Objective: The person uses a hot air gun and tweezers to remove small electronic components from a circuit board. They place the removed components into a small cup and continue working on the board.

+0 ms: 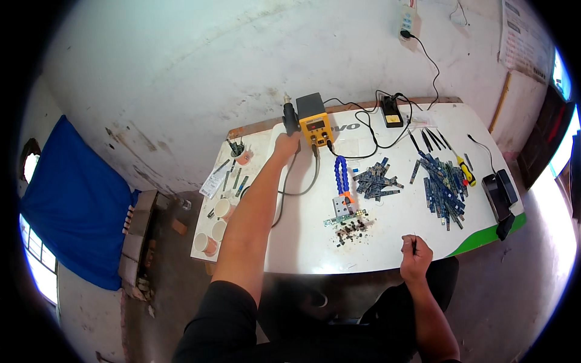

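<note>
My left arm reaches to the back of the table, and my left hand (287,147) is closed around the lower handle of a black hot air gun (290,118). The gun stands nozzle up beside a yellow and black rework station (315,124). My right hand (416,258) is closed near the front edge, with a thin dark tool (414,244) in its fingers; its kind is too small to tell. Between the hands, a green circuit board strip (346,220) lies at a metal holder (342,206) below a blue jointed hose (342,174). Small dark parts (351,232) are scattered in front.
Piles of board strips (445,187) and a smaller pile (376,180) lie to the right, near a yellow screwdriver (466,170) and tweezers. Paper cups (206,243) stand at the left edge. Cables (375,136) run across the back, by a soldering iron stand (391,112).
</note>
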The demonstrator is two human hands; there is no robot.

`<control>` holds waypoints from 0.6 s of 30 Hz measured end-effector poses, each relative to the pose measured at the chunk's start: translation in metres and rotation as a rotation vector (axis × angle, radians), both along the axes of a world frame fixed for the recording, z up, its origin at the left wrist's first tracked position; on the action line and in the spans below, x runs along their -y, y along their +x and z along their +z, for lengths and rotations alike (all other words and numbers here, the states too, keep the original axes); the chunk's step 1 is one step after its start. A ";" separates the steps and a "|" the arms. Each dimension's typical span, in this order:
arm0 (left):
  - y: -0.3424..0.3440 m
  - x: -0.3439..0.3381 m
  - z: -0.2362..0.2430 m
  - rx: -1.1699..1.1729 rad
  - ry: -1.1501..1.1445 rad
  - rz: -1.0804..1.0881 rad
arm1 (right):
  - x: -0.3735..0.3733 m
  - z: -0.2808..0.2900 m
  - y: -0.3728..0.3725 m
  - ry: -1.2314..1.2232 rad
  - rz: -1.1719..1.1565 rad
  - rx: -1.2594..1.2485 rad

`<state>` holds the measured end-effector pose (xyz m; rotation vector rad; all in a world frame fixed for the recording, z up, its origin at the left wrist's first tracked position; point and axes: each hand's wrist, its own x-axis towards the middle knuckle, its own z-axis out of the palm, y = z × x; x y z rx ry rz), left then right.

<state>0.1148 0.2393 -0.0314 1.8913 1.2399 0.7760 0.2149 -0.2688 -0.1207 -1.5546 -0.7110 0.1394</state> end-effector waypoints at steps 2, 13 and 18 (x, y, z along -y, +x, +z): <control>0.010 0.005 0.002 0.119 -0.087 -0.029 | 0.003 0.001 0.003 0.012 -0.014 0.010; -0.093 0.096 0.064 0.356 0.056 -0.167 | 0.006 0.010 0.010 -0.109 -0.025 -0.020; -0.171 0.229 0.094 0.127 0.180 -0.155 | -0.028 0.089 -0.069 0.063 0.260 -0.074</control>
